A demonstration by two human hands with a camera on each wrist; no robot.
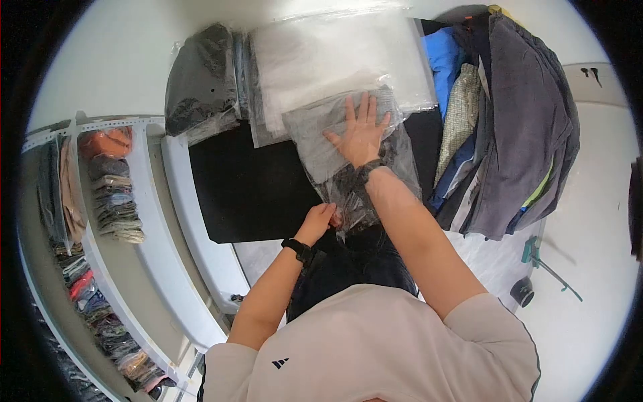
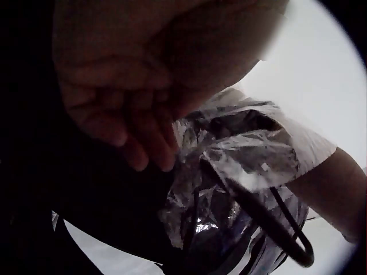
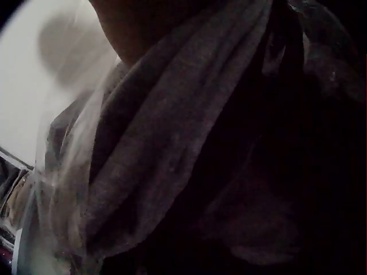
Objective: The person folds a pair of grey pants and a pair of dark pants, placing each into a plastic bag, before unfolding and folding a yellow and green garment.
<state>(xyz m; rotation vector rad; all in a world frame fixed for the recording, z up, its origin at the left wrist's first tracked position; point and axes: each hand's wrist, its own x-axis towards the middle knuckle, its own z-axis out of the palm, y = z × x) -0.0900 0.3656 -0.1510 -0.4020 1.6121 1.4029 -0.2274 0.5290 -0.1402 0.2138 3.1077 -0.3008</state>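
A grey garment in a clear plastic bag (image 1: 315, 144) lies over the front of the black table. Spread flat, the right hand (image 1: 362, 134) rests on its upper part with the fingers apart. At the bag's lower left edge the left hand (image 1: 320, 224) pinches the plastic. In the left wrist view the left hand (image 2: 126, 97) has bent fingers against the crinkled plastic (image 2: 252, 154), beside a dark cord loop (image 2: 269, 226). Grey cloth (image 3: 166, 132) under clear film fills much of the dark right wrist view.
Clear bags (image 1: 328, 53) are stacked at the back of the black table (image 1: 248, 187), beside a bagged dark garment (image 1: 201, 84). Grey trousers (image 1: 522, 127) and other clothes lie at the right. Shelves with folded bagged clothes (image 1: 117, 194) stand at the left.
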